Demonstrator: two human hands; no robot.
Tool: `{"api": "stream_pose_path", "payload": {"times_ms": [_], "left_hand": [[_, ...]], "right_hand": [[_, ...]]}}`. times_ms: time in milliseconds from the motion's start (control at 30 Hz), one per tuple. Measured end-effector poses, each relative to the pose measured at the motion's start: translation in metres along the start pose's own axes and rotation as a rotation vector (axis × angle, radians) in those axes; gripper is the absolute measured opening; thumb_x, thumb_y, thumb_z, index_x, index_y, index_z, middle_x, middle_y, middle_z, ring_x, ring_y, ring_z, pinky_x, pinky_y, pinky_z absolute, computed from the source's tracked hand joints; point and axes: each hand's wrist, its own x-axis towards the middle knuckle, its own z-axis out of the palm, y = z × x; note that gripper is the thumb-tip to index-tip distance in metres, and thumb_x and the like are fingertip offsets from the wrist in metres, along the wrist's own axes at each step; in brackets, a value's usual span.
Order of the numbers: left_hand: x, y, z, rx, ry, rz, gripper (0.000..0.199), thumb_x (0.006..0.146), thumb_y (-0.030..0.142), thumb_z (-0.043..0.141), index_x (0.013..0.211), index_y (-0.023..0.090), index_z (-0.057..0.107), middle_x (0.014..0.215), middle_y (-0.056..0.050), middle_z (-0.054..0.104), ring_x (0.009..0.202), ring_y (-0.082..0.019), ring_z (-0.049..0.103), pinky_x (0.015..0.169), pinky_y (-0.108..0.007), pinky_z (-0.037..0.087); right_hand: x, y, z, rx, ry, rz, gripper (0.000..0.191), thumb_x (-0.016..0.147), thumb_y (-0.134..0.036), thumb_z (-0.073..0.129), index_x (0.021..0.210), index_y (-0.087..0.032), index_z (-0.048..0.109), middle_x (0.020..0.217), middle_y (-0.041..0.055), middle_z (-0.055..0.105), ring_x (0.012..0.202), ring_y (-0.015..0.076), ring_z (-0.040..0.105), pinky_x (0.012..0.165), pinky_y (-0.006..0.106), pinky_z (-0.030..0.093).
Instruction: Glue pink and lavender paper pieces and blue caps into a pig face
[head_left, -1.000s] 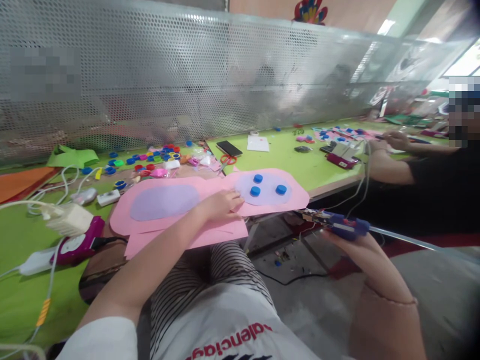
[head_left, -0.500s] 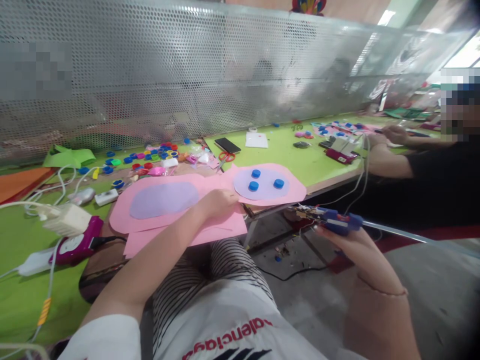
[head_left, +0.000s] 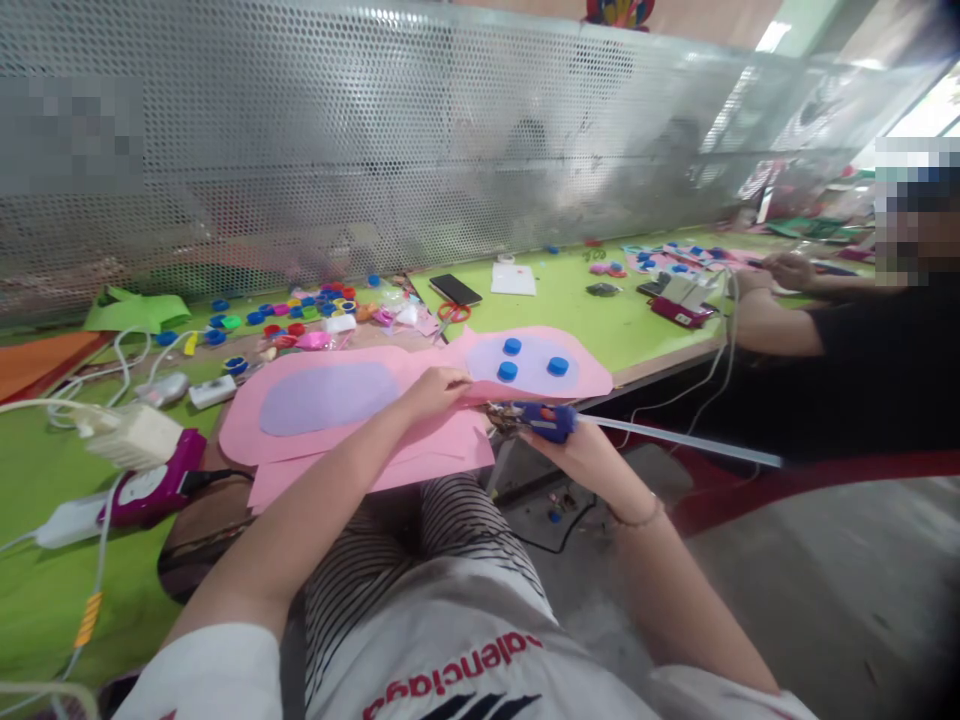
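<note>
A pink paper shape (head_left: 247, 420) lies at the table's front edge, with a plain lilac oval (head_left: 326, 398) on its left part. On its right part, a second lilac oval (head_left: 532, 372) bears three blue bottle caps (head_left: 557, 367). My left hand (head_left: 439, 392) pinches the pink paper's near edge between the ovals and lifts it slightly. My right hand (head_left: 574, 450) is wrapped round a blue glue gun (head_left: 547, 421) with a long clear glue stick (head_left: 675, 440) out of its back. The gun's nozzle points left, close to the lifted edge.
Many coloured caps (head_left: 292, 312) lie behind the paper, near red scissors (head_left: 454, 312), a phone (head_left: 455, 290) and a white pad (head_left: 514, 279). A purple power strip (head_left: 161, 485) with cables is at left. Another person's arm (head_left: 780, 325) rests at right by a second power strip (head_left: 681, 311).
My right hand has brought the glue gun left, up to the paper's near edge. My left hand has shifted slightly up and left, and the pink edge beside it is now raised.
</note>
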Motion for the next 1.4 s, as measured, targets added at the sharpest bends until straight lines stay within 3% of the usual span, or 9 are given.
{"api": "stream_pose_path", "payload": {"times_ms": [133, 333, 733, 1000, 1200, 1400], "left_hand": [[0.002, -0.006, 0.000, -0.171, 0.006, -0.105, 0.020, 0.078, 0.027, 0.055, 0.082, 0.013, 0.069, 0.083, -0.005, 0.069, 0.078, -0.016, 0.061, 0.075, -0.028, 0.045], [0.004, -0.009, 0.002, -0.277, 0.002, -0.151, 0.019, 0.076, 0.022, 0.054, 0.084, 0.012, 0.069, 0.084, -0.007, 0.070, 0.072, -0.015, 0.062, 0.069, -0.028, 0.046], [0.002, -0.008, 0.003, -0.227, 0.031, -0.096, 0.016, 0.078, 0.022, 0.055, 0.081, 0.014, 0.069, 0.087, -0.006, 0.070, 0.079, -0.015, 0.062, 0.077, -0.029, 0.046], [-0.001, -0.004, 0.001, -0.189, 0.013, -0.065, 0.016, 0.078, 0.020, 0.051, 0.081, 0.014, 0.066, 0.087, -0.006, 0.069, 0.080, -0.015, 0.062, 0.078, -0.029, 0.046], [-0.004, -0.002, 0.000, -0.246, -0.028, -0.087, 0.021, 0.080, 0.025, 0.049, 0.083, 0.012, 0.064, 0.080, -0.006, 0.068, 0.075, -0.016, 0.063, 0.074, -0.029, 0.047], [-0.008, 0.011, -0.009, 0.101, -0.121, 0.085, 0.028, 0.081, 0.027, 0.045, 0.065, 0.015, 0.064, 0.069, -0.003, 0.063, 0.068, -0.014, 0.056, 0.071, -0.028, 0.043]], "right_hand": [[0.020, -0.005, 0.015, -0.118, 0.009, 0.001, 0.024, 0.081, -0.034, 0.055, 0.091, -0.016, 0.066, 0.086, 0.0096, 0.070, 0.080, 0.0246, 0.066, 0.068, 0.032, 0.049], [0.033, -0.009, 0.023, -0.216, -0.003, -0.040, 0.029, 0.080, -0.039, 0.058, 0.095, -0.016, 0.066, 0.088, 0.0112, 0.070, 0.081, 0.0246, 0.066, 0.070, 0.031, 0.048], [0.032, 0.000, 0.010, -0.323, -0.035, 0.011, 0.025, 0.080, -0.034, 0.057, 0.095, -0.016, 0.066, 0.088, 0.0106, 0.070, 0.082, 0.0239, 0.065, 0.067, 0.028, 0.046], [0.012, -0.002, 0.014, -0.439, 0.045, -0.105, 0.026, 0.086, -0.032, 0.049, 0.102, -0.017, 0.061, 0.093, 0.0099, 0.068, 0.085, 0.0223, 0.063, 0.074, 0.031, 0.046], [-0.019, -0.009, 0.018, -0.587, -0.017, -0.121, 0.024, 0.086, -0.032, 0.046, 0.102, -0.016, 0.054, 0.096, 0.0103, 0.059, 0.079, 0.0201, 0.060, 0.062, 0.027, 0.044], [-0.044, -0.007, 0.009, -0.559, 0.001, -0.095, 0.021, 0.086, -0.035, 0.046, 0.097, -0.017, 0.050, 0.089, 0.0093, 0.055, 0.072, 0.0201, 0.057, 0.056, 0.028, 0.042]]}}
